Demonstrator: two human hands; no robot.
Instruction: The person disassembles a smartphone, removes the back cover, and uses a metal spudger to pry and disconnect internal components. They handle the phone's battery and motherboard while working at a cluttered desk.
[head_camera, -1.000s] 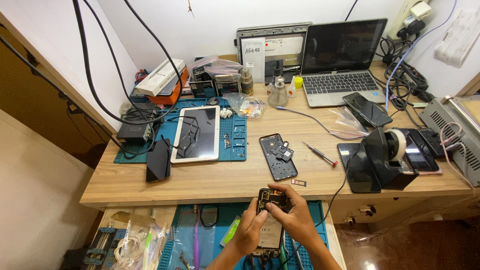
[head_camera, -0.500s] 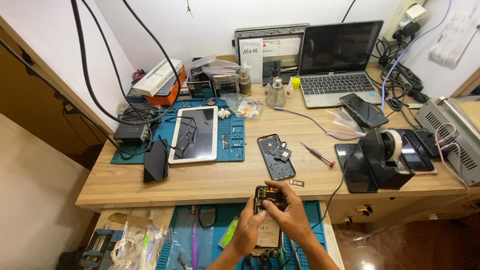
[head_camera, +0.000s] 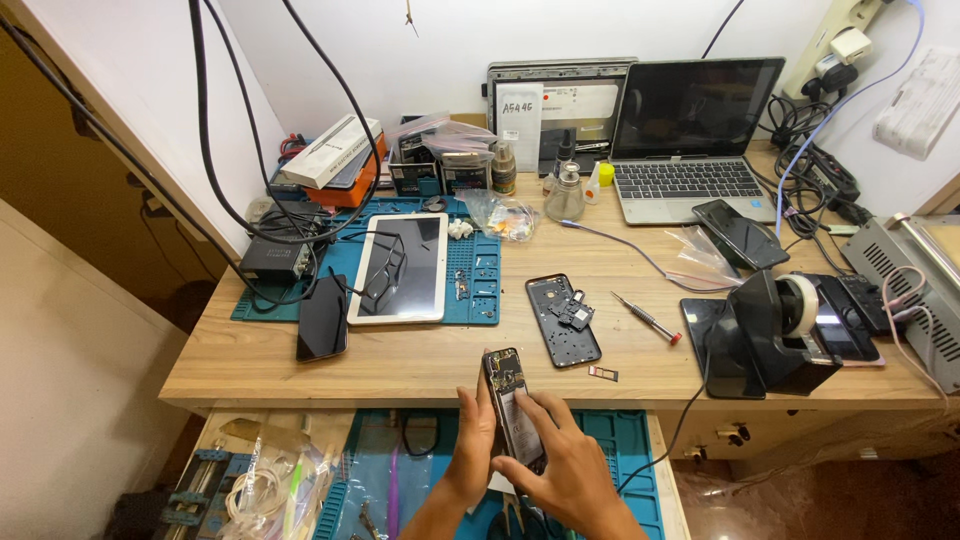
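Opened smartphone (head_camera: 514, 405), back cover off and internals exposed, is held over the pull-out blue mat (head_camera: 628, 450) at the desk edge, left hand (head_camera: 476, 440) gripping its side, right hand (head_camera: 570, 470) closed with fingertips pressing its lower half; reassembly not yet done.

Two hands, the left hand (head_camera: 474, 440) and the right hand (head_camera: 565, 470), meet on one opened phone (head_camera: 513, 408), and a second opened phone body (head_camera: 562, 318) lies on the wooden desk (head_camera: 420, 360). There is one white tablet (head_camera: 399, 268), one laptop (head_camera: 690, 135), one screwdriver (head_camera: 645, 318) and one tape dispenser (head_camera: 770, 330). Two blue work mats show: one mat (head_camera: 480, 300) under the tablet, another mat (head_camera: 630, 470) in the drawer below.
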